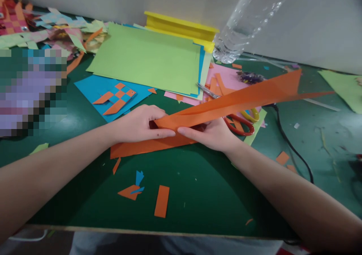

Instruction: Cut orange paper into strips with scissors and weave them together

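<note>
Both hands grip a long folded sheet of orange paper (240, 96) over the table. My left hand (141, 125) pinches its left end between thumb and fingers. Close beside it, my right hand (212, 132) has its thumb on the lower edge, with the fingers hidden behind the paper. The paper's free end rises to the right in two layers. Beneath the hands lies another orange paper piece (132, 149). Red-handled scissors (249, 128) rest behind my right hand, partly covered by the paper. A woven orange and blue paper fish (120, 97) lies on blue paper (87, 87).
Green sheets (147, 59) are stacked at the back before a yellow holder (181, 26). A plastic bottle (237, 25) stands tilted in view. Paper scraps (162, 201) dot the green table (198, 209). A black cable (294, 145) runs at right; a pixelated device (25, 92) is at left.
</note>
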### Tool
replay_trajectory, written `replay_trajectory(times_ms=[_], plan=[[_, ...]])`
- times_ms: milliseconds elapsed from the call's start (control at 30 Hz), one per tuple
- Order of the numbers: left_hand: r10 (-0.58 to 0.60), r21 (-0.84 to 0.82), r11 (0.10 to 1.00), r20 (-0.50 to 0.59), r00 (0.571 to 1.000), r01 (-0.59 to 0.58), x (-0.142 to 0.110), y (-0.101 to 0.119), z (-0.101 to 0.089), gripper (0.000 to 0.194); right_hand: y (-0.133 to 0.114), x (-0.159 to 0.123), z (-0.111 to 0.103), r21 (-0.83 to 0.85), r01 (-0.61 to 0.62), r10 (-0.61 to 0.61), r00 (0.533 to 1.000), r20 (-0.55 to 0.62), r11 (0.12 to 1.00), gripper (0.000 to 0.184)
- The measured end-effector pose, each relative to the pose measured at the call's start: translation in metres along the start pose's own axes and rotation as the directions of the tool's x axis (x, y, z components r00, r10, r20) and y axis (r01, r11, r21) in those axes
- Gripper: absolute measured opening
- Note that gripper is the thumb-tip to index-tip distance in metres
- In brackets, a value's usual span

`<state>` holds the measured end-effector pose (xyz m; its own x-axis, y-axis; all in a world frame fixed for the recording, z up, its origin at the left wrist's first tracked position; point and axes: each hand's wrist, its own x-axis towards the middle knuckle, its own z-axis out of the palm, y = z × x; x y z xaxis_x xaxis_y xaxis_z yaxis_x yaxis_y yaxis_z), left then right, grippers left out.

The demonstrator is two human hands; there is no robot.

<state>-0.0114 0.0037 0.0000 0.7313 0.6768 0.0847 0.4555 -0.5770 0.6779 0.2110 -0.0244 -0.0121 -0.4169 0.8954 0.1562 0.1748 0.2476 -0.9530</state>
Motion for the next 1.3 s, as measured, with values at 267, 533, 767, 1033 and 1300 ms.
replay_trajectory(times_ms=[267,533,767,1033,1300], plan=[[-0.044,-0.045,0.998,0.014,0.999,0.045,-0.001,0.003,0.0,0.04,0.002,0.002,0.0,0.076,0.004,0.0,0.998,-0.063,0.997,0.022],[-0.102,-0.166,0.98,0.026,0.994,0.105,0.0,0.005,-0.002,0.037,-0.002,0.008,-0.006,0.112,-0.032,0.038,0.998,-0.046,0.993,0.016],[-0.101,-0.173,0.98,0.023,0.995,0.104,0.0,0.003,-0.002,0.038,0.009,0.01,-0.009,0.11,-0.105,0.121,0.98,-0.159,0.988,0.039],[-0.14,-0.138,0.98,0.04,0.989,0.144,-0.001,0.005,-0.003,0.038,0.003,0.013,-0.007,0.34,-0.088,0.165,0.965,-0.205,0.936,0.044],[-0.115,-0.192,0.973,0.063,0.991,0.125,-0.001,0.005,-0.003,0.036,0.001,0.019,-0.009,0.413,-0.083,0.21,0.939,-0.273,0.907,0.046]])
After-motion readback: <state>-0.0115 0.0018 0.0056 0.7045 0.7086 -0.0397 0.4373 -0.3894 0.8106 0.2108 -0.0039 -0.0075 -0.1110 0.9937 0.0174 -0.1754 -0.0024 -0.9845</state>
